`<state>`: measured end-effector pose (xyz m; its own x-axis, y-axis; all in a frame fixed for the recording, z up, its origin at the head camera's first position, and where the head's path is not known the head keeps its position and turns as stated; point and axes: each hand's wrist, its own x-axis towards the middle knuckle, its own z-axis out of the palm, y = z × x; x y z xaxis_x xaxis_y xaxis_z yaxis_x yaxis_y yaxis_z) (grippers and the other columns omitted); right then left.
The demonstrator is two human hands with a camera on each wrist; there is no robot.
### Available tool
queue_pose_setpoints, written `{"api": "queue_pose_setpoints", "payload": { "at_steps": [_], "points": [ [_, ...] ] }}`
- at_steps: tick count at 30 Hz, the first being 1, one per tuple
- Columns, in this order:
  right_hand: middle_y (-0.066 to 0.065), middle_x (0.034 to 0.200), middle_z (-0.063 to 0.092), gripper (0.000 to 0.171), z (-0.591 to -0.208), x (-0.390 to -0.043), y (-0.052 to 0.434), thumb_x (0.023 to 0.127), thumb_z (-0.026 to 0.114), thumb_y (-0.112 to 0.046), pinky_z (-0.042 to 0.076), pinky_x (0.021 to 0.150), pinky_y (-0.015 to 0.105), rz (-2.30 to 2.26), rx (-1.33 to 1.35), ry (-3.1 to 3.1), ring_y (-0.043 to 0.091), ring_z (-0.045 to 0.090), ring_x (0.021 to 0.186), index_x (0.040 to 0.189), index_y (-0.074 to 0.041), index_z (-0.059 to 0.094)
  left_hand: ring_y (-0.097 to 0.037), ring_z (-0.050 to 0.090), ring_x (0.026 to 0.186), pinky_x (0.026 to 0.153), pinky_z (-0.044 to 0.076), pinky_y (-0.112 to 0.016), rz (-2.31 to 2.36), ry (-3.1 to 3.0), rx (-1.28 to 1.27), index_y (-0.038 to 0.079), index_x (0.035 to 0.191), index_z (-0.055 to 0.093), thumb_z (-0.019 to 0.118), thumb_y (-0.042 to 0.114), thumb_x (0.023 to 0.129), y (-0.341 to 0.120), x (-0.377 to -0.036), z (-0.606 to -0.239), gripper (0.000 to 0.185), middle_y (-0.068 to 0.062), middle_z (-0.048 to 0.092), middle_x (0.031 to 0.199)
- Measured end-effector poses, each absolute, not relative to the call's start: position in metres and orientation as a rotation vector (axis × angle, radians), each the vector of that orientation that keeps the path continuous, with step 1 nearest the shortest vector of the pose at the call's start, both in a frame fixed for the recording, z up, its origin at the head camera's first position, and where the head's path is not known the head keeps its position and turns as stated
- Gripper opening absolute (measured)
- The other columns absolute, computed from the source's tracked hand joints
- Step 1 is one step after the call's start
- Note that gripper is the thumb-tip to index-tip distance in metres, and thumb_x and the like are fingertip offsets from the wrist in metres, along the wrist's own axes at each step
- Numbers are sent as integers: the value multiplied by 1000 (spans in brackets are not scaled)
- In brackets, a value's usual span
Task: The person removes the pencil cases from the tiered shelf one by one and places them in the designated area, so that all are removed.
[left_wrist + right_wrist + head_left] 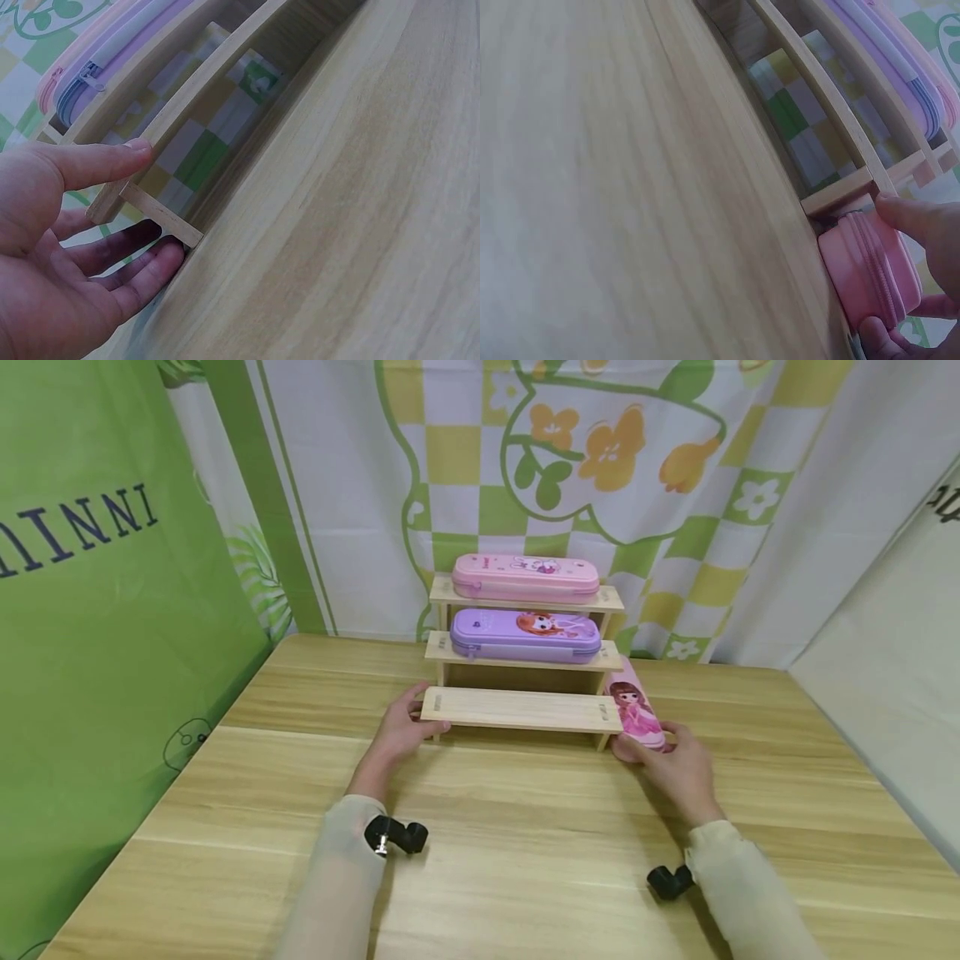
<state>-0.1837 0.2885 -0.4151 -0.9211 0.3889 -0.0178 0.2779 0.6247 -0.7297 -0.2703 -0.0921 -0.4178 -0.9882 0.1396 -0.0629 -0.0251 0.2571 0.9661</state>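
A three-step wooden rack (517, 710) stands on the table. A pink pencil case (525, 578) lies on its top step and a purple one (525, 637) on the middle step; the bottom step is bare. My left hand (401, 731) holds the bottom step's left end, thumb (112, 161) over the board and fingers beside the leg (161, 217). My right hand (667, 764) grips the near end of a pink pencil case with a girl picture (636, 710), which lies beside the rack's right end. In the right wrist view that case (870, 274) sits against the rack's leg (840, 196).
The wooden table (525, 843) reaches to patterned curtains (600, 460) behind the rack. A green cloth wall (97, 610) stands at the left and a pale panel (885, 693) at the right. The table's near half shows only my forearms.
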Motion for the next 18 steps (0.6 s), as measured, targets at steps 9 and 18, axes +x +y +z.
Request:
{"api": "queue_pose_setpoints", "payload": {
  "at_steps": [9, 18],
  "points": [
    [21, 111, 57, 100, -415, -184, 281, 74, 65, -66, 42, 69, 28, 1140, -523, -2712, 28, 53, 95, 143, 0, 34, -34, 55, 115, 95, 49, -42, 1833, 2367, 105, 17, 147, 31, 75, 6, 78, -94, -270, -418, 83, -21, 49, 134],
    [29, 123, 54, 101, -406, -187, 289, 76, 62, -68, 47, 80, 45, 1066, -489, -2739, 38, 54, 108, 146, -2, 31, -35, 54, 116, 95, 49, -41, 1845, 2363, 97, 17, 147, 32, 75, 4, 77, -93, -270, -417, 83, -21, 49, 134]
  ]
}}
